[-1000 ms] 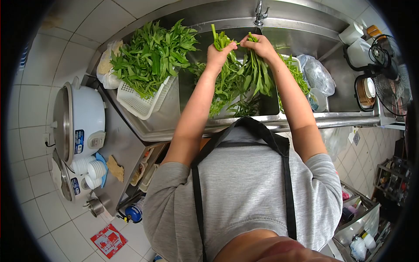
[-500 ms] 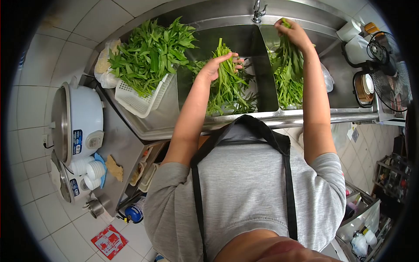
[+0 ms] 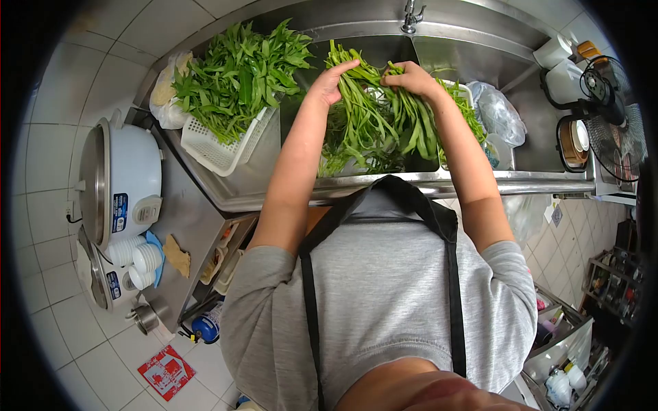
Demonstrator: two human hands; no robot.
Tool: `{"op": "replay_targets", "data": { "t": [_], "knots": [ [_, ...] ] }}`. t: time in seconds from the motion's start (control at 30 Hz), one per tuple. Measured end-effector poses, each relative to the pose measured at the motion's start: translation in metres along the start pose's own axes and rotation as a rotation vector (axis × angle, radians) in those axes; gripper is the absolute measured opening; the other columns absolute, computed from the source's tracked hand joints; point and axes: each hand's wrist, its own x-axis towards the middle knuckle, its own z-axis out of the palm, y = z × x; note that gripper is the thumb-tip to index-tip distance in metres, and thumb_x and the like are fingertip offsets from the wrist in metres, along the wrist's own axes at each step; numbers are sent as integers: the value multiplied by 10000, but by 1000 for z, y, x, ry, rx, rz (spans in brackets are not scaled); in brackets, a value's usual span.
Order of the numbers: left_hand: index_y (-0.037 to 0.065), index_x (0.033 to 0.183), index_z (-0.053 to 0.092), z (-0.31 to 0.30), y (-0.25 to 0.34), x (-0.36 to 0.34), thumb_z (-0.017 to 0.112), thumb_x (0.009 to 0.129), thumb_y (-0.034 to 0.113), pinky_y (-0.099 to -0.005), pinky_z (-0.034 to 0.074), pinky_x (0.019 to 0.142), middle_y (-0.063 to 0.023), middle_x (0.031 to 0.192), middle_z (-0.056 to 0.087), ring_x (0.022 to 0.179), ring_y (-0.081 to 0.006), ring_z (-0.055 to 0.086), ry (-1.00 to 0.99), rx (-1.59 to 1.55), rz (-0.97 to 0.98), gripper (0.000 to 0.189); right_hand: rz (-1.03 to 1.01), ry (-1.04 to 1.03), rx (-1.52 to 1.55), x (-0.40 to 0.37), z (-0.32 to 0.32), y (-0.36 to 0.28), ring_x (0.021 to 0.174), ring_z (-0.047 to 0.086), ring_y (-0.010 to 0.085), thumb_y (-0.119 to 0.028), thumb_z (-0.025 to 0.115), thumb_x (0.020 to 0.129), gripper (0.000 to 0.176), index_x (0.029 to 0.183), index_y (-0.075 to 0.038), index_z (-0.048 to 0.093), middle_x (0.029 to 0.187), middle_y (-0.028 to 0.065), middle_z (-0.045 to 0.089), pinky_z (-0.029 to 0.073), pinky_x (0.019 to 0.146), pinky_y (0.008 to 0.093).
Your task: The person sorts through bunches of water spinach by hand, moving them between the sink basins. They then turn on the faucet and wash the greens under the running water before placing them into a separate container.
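Note:
Over the left sink basin (image 3: 301, 116), my left hand (image 3: 331, 83) holds a bunch of leafy greens (image 3: 360, 123) by its stems, thumb laid along the top. Close beside it, my right hand (image 3: 409, 79) grips a second bunch of greens (image 3: 417, 127), whose leaves hang down across the divider between the basins. The two bunches touch. More greens (image 3: 466, 113) lie in a white basket in the right basin. A heap of greens (image 3: 240, 75) fills a white perforated basket (image 3: 218, 142) on the left drainboard.
A faucet (image 3: 411, 17) stands behind the basins. Clear plastic bags (image 3: 498, 113) lie on the right. Farther right is a black fan (image 3: 606, 103). At the left stand a large cooker (image 3: 130, 181) and stacked white cups (image 3: 142, 260). The metal sink edge (image 3: 384, 186) runs before my body.
My right hand has moved left from the right basin with its bunch, beside my left hand. My left hand has shifted slightly up and left. The basket and bags at the right now show more.

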Motion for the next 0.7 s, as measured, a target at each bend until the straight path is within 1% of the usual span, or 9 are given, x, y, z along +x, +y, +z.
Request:
{"op": "replay_targets", "data": {
  "t": [0.17,0.23,0.27,0.33,0.43,0.5,0.6,0.67,0.7],
  "knots": [
    [35,1016,584,17,7,-6,707,716,196,-332,492,758,-70,983,603,891,-178,584,54,179,25,362,-42,-122,-297,-6,-14,-14,586,511,111,-202,669,667,234,792,-8,631,655,37,596,417,579,255],
    [48,1015,588,22,8,-6,720,707,208,-317,487,730,-61,962,606,869,-159,581,134,339,78,372,-68,-147,-427,-11,-19,-25,557,524,123,-268,693,649,281,763,-17,639,639,42,598,418,565,263],
    [48,1015,588,23,9,-6,720,707,208,-317,487,730,-61,962,606,869,-159,581,133,340,80,372,-69,-145,-427,-12,-23,-26,557,524,123,-268,693,649,281,763,-17,639,639,42,598,418,565,263],
    [61,984,590,17,10,-4,719,711,186,-311,483,713,-66,947,607,856,-153,578,79,365,237,326,-109,-119,-23,-14,-34,-22,549,502,99,-250,687,676,264,804,-22,653,677,33,609,414,565,241],
    [65,944,582,8,12,0,707,724,160,-319,474,741,-79,942,612,853,-160,581,40,301,264,270,-102,-37,32,-12,-37,-17,541,478,81,-210,690,687,233,827,-26,660,704,21,613,408,564,225],
    [60,923,571,6,11,0,695,733,135,-324,461,770,-81,913,619,841,-162,584,-1,270,259,239,-67,-187,-162,-7,-34,-11,567,492,63,-176,673,711,234,874,-9,649,682,11,609,398,544,213],
    [55,935,569,7,10,-1,707,717,141,-309,449,780,-78,886,626,837,-159,586,1,263,302,271,-76,-107,-133,-3,-32,-6,579,543,142,-169,680,666,199,811,-36,654,677,68,623,440,595,281],
    [42,905,603,3,6,1,742,674,170,-272,437,744,-52,862,625,815,-142,576,129,446,396,298,-178,163,-583,-5,-29,-11,676,603,244,-193,662,652,227,836,-59,653,729,122,635,463,659,336],
    [42,905,603,4,7,0,742,674,170,-272,437,744,-52,862,625,815,-142,576,132,447,395,298,-179,162,-581,-5,-27,-14,676,603,244,-193,662,652,227,836,-59,653,729,122,635,463,659,336]
  ]
}}
